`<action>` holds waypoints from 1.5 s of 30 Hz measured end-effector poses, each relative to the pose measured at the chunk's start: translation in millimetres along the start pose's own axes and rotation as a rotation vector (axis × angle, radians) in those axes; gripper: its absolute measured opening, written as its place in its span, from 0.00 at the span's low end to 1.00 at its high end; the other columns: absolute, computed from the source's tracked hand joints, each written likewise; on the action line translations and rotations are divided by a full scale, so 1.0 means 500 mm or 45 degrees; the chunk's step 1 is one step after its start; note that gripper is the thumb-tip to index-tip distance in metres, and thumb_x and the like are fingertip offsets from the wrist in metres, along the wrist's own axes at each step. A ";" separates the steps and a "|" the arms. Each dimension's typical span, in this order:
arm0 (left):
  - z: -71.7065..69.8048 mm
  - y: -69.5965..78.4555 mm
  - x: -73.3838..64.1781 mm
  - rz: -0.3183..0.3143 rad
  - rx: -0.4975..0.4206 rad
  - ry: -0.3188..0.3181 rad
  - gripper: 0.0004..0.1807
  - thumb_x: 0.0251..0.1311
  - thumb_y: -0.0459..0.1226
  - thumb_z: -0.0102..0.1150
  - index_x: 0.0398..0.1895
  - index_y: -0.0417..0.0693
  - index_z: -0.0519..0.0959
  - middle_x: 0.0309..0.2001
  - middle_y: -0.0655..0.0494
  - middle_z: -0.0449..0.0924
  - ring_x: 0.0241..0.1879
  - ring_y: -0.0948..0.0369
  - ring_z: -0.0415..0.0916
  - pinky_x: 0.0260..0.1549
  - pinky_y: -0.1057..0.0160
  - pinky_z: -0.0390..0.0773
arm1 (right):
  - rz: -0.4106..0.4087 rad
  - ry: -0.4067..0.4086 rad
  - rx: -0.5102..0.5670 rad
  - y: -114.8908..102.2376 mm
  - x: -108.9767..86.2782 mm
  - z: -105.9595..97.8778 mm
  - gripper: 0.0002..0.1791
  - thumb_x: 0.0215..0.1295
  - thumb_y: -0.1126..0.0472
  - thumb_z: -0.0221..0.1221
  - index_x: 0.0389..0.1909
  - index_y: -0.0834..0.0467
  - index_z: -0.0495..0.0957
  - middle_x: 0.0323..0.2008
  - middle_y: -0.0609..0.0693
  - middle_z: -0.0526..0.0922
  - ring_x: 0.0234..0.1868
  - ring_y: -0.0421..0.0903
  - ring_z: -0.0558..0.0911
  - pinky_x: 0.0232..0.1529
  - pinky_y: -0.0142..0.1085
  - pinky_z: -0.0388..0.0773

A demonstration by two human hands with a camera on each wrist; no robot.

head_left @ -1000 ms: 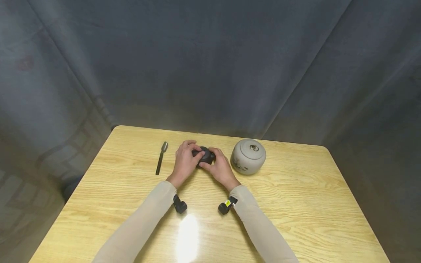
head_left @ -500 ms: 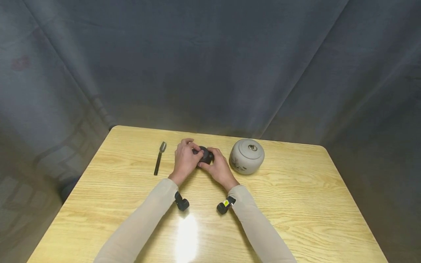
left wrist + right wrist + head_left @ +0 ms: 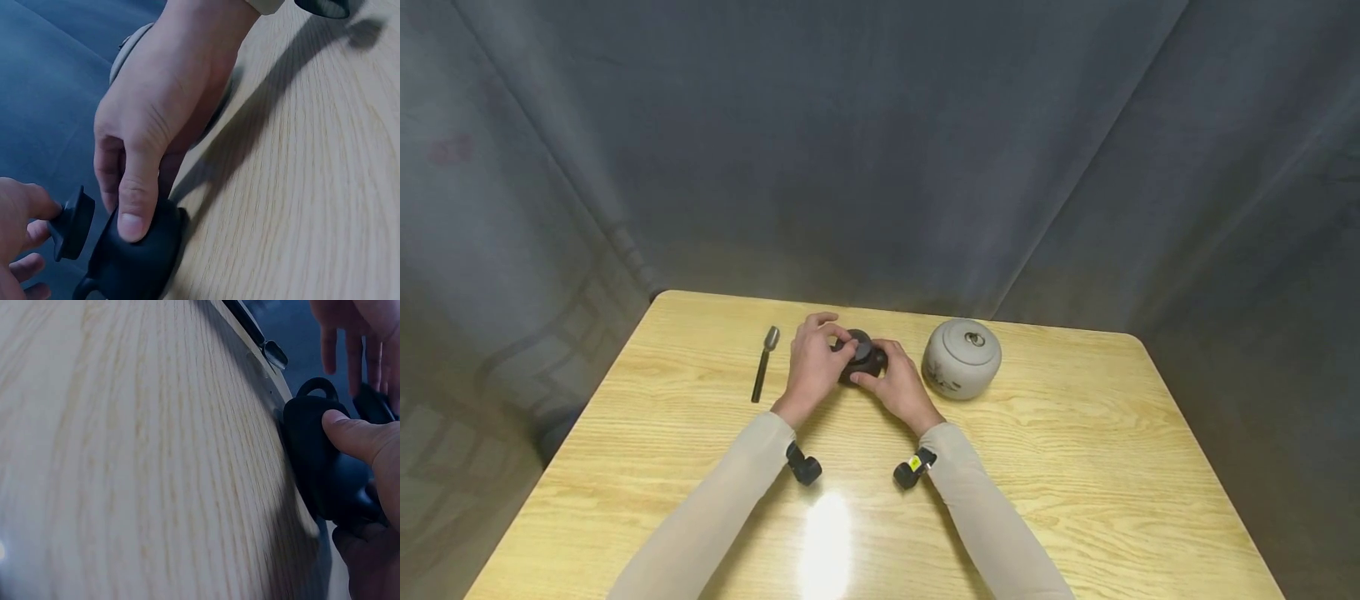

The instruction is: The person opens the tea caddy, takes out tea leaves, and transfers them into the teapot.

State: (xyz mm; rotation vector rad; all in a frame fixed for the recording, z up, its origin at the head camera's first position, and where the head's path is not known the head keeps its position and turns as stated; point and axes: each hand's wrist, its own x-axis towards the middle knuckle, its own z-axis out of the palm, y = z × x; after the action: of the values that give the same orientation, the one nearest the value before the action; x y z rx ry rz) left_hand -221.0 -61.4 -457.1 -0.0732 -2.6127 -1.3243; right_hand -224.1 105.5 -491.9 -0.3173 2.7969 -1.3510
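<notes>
A small black teapot (image 3: 140,265) stands on the table between my hands, its loop handle showing in both wrist views. My right hand (image 3: 901,387) grips the pot's body from the right, thumb (image 3: 347,431) on its near side. From the left, my left hand (image 3: 812,362) pinches the black lid (image 3: 78,228) by its knob between thumb and fingers. A gap shows between the tilted lid and the pot's opening in the left wrist view. The pot's far side is hidden by the right hand's fingers.
A lidded grey ceramic jar (image 3: 962,360) with a leaf pattern stands just right of my right hand. To the left lies a dark-handled metal scoop (image 3: 766,363). The wooden table (image 3: 1075,467) ends at a grey curtain (image 3: 880,167).
My left hand has moved slightly left and back with the lid, which has come up off the teapot. The right hand keeps its hold on the pot.
</notes>
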 end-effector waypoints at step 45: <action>-0.092 -0.099 -0.115 0.118 0.278 -0.075 0.07 0.63 0.36 0.75 0.37 0.41 0.87 0.65 0.40 0.81 0.71 0.37 0.71 0.73 0.33 0.66 | 0.018 -0.008 -0.003 0.000 0.001 -0.001 0.41 0.65 0.51 0.76 0.73 0.62 0.71 0.71 0.61 0.76 0.74 0.59 0.76 0.77 0.52 0.71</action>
State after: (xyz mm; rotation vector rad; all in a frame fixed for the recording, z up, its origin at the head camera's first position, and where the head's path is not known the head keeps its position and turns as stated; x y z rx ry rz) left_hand -164.0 -124.5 -482.1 -0.1988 -2.7484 -1.0152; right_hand -224.5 105.8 -491.4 -0.3008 2.7906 -1.3413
